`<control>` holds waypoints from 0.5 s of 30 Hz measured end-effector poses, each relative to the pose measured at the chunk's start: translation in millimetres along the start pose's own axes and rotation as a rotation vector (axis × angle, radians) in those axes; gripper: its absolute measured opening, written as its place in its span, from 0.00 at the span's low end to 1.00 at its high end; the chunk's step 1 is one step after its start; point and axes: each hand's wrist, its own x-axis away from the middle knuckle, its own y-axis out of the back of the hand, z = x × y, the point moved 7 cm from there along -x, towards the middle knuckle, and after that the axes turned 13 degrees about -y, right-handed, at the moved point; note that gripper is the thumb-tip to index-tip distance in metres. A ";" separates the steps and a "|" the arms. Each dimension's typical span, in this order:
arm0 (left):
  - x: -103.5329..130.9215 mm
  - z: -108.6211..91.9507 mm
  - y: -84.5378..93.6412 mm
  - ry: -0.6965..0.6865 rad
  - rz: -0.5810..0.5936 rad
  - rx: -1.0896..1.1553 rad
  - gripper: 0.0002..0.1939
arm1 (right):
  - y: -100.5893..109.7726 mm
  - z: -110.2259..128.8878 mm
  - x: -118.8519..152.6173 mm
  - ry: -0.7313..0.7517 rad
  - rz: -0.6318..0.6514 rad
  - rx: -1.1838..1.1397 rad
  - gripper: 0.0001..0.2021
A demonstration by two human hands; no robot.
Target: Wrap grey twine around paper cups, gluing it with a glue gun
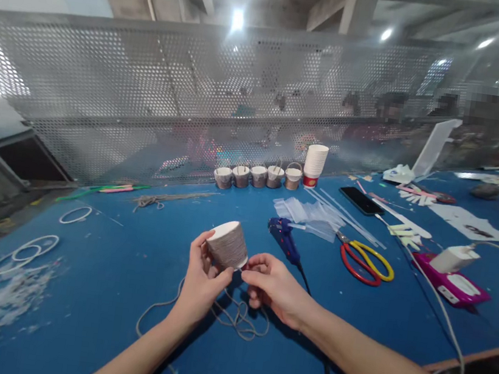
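Observation:
A paper cup (229, 247) wound with grey cord is tilted on its side above the blue table, its white end facing up and left. My left hand (201, 276) is closed around it, thumb along the lower side. At the cup's lower right rim, my right hand (273, 288) pinches thumb and forefinger together; what lies between the fingertips is too small to make out. Loose grey cord (243, 324) lies in loops on the table beneath both hands. A blue glue gun (285, 238) rests just beyond my right hand.
Several cord-wrapped cups (258, 176) line the back beside a stack of paper cups (315, 165). To the right are scissors (365, 263), a phone (362, 200), clear plastic pieces (305, 214) and a purple power strip (452, 286). White rings (24, 254) and scraps lie left.

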 end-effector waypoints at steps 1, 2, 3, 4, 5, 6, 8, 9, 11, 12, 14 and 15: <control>0.1 -0.5 -0.4 0.006 0.005 -0.010 0.36 | 3.2 2.0 1.4 0.027 -0.033 0.086 0.15; 0.3 -1.2 -1.0 0.013 0.009 -0.017 0.35 | 5.8 5.6 3.3 0.077 -0.070 0.189 0.11; 0.4 -2.2 -1.9 0.019 0.013 -0.020 0.35 | 7.4 10.3 5.8 0.149 -0.110 0.300 0.08; 0.6 -3.1 -2.8 0.026 0.015 -0.021 0.34 | 7.9 15.8 9.3 0.240 -0.151 0.408 0.05; 0.7 -3.8 -3.7 0.034 0.016 -0.017 0.34 | 7.4 21.3 13.5 0.342 -0.188 0.502 0.04; 0.9 -4.0 -4.7 0.044 0.016 -0.009 0.34 | 6.2 25.9 18.0 0.444 -0.220 0.574 0.03; 1.5 -2.7 -6.5 0.073 0.016 0.015 0.34 | 4.5 31.7 26.0 0.605 -0.268 0.654 0.04; 1.9 -1.4 -7.1 0.089 0.015 0.027 0.35 | 4.0 33.1 28.5 0.657 -0.283 0.676 0.04; 2.8 2.1 -7.9 0.121 0.018 0.052 0.35 | 4.6 34.1 30.2 0.705 -0.311 0.697 0.05; 3.3 4.1 -8.3 0.135 0.024 0.065 0.35 | 5.4 34.2 29.7 0.706 -0.324 0.702 0.05; 4.3 7.6 -8.9 0.155 0.043 0.084 0.35 | 7.3 34.5 27.7 0.689 -0.352 0.704 0.05; 4.8 9.0 -9.1 0.161 0.055 0.089 0.35 | 8.2 34.6 26.6 0.676 -0.362 0.702 0.05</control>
